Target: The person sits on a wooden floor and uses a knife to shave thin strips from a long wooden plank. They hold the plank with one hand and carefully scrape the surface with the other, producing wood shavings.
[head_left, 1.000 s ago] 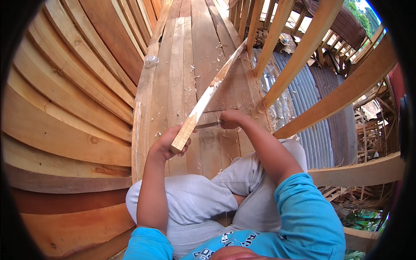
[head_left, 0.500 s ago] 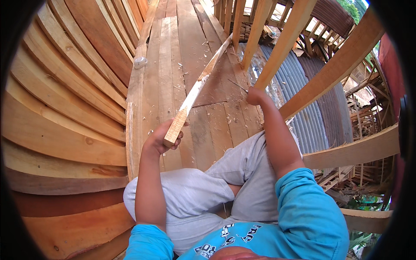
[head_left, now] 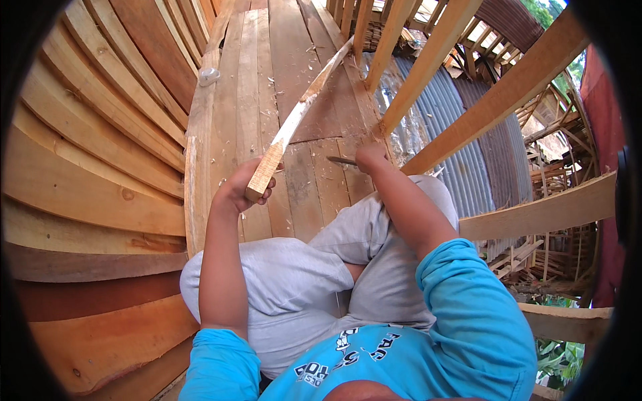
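My left hand [head_left: 239,184] is closed around the near end of a long wooden stick [head_left: 292,123]. The stick slants away to the far right, its tip close to the upright rails. Its near end is squared and rough, while the middle part is pale and freshly cut. To the right, my right hand [head_left: 372,158] is closed on a knife [head_left: 342,160]. The handle is hidden in the fist, and the dark narrow blade points left toward the stick, apart from it.
Shavings lie scattered over the plank floor [head_left: 304,177]. A plank wall [head_left: 107,177] rises on the left, with a small whitish object [head_left: 208,76] near its base. Wooden rails [head_left: 428,70] line the right side, with corrugated metal sheets [head_left: 455,127] beyond. My crossed legs [head_left: 287,274] are below.
My right hand has moved nearer and left, and the knife blade has swung from pointing far left to pointing left. My left hand still grips the stick. The whole view has shifted slightly.
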Available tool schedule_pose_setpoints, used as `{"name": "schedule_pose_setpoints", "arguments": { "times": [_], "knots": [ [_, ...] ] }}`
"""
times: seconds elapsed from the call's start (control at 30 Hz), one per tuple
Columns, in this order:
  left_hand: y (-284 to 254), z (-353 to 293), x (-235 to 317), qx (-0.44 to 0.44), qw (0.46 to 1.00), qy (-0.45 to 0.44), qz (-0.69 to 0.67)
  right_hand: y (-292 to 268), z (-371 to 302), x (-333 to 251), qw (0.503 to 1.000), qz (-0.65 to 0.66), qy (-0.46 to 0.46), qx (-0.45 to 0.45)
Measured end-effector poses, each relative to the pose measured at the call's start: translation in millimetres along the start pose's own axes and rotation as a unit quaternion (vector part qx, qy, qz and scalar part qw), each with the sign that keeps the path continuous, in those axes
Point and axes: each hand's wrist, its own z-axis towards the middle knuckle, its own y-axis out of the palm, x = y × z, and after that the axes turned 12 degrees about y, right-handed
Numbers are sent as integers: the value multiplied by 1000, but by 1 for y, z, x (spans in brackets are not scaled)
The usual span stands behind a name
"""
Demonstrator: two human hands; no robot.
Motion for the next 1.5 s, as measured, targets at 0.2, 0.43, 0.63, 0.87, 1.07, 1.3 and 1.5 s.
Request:
{"name": "schedule_pose_setpoints", "arguments": {
  "times": [0.2,0.43,0.63,0.87,1.07,1.3,1.5],
  "knots": [
    [3,-2,1,4,1000,-1,1,-29,5,44,997,37,-27,59],
    [4,-2,0,-1,1000,9,-11,-2,-8,18,996,-30,-35,-79],
    [3,-2,-4,12,1000,-10,5,0,12,16,983,158,80,54],
    [3,0,-3,-10,1000,-4,-2,37,64,1,964,228,8,137],
    [6,4,-6,-12,1000,0,-13,59,81,-13,957,163,236,29],
    [9,3,-2,-15,1000,0,-7,43,75,-11,930,298,154,149],
    [2,5,-12,-17,1000,4,-10,57,86,-3,970,213,97,67]
  ]
}}
